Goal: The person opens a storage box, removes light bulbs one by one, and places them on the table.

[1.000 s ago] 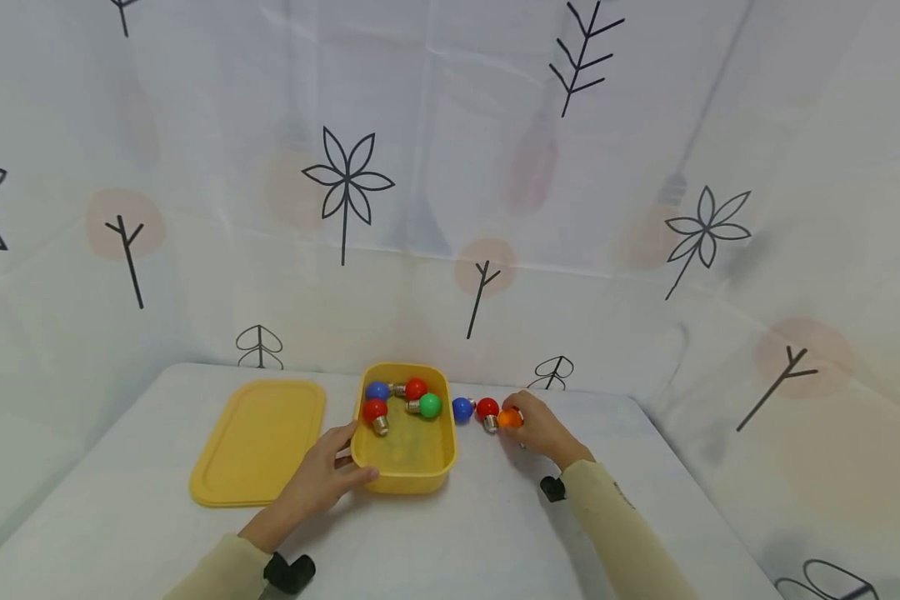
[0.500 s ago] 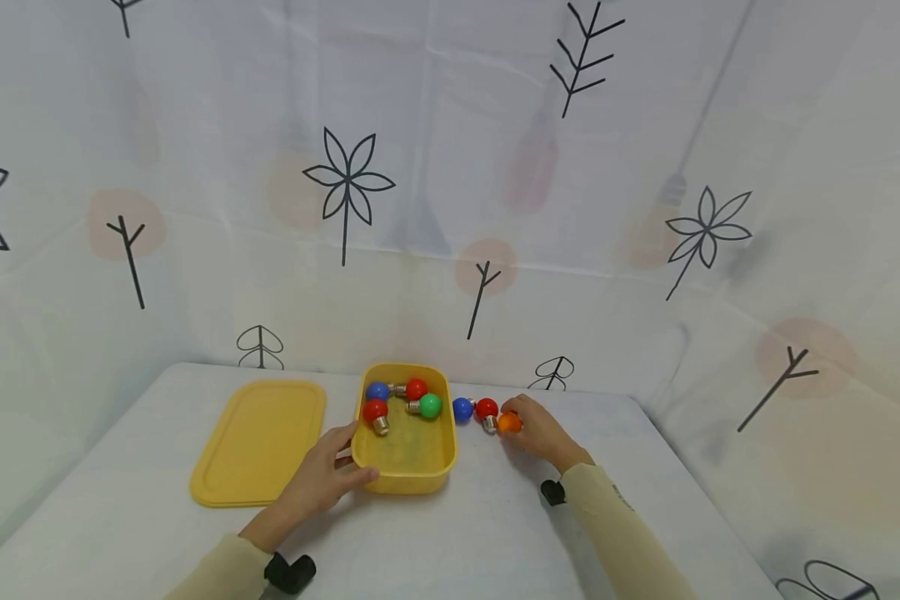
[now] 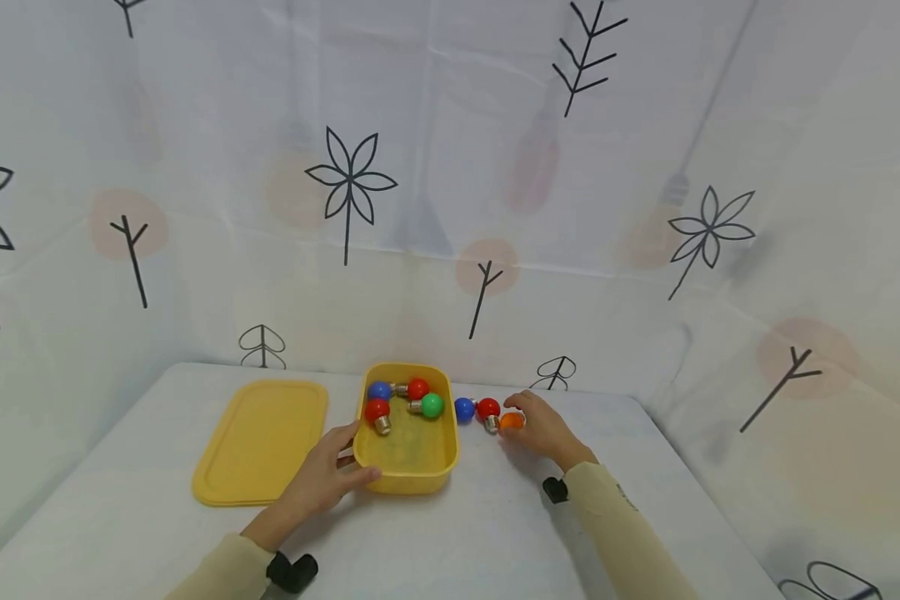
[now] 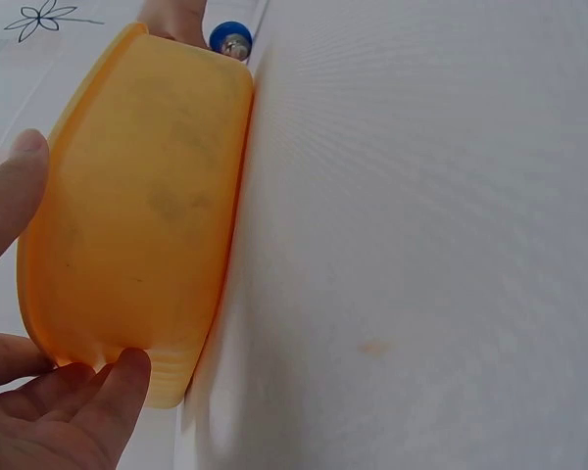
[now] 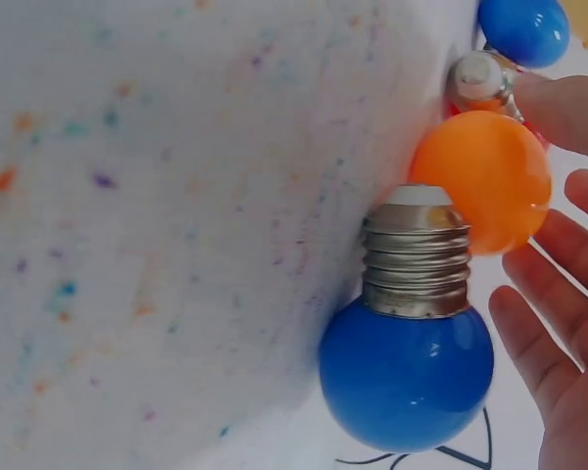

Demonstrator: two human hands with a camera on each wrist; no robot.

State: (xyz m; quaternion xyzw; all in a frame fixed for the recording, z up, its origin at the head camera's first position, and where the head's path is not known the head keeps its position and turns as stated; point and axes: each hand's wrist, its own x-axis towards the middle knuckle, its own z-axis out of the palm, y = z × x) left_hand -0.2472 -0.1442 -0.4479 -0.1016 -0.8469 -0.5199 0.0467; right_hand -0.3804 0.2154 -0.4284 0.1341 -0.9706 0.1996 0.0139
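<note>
A yellow plastic box (image 3: 408, 483) stands on the white table with several coloured light bulbs inside, among them a red bulb (image 3: 377, 410) and a green bulb (image 3: 432, 406). My left hand (image 3: 328, 477) holds its near left corner, thumb by the front rim and fingers bent against the side. To the box's right lie a blue bulb (image 3: 464, 409), a red bulb (image 3: 487, 408) and an orange bulb (image 3: 512, 422). My right hand (image 3: 543, 429) is around the orange bulb, thumb and fingers spread loosely. Another blue bulb (image 5: 407, 372) is close in the right wrist view, hidden behind the hand in the head view.
A yellow lid (image 3: 258, 442) lies flat left of the box. Behind the table hangs a white cloth (image 3: 412, 292) printed with plants. Both wrists carry a dark strap-like device (image 3: 292, 573).
The right hand's fingers have shifted slightly around the orange bulb, which stays by the red one. The left hand and the box keep their places.
</note>
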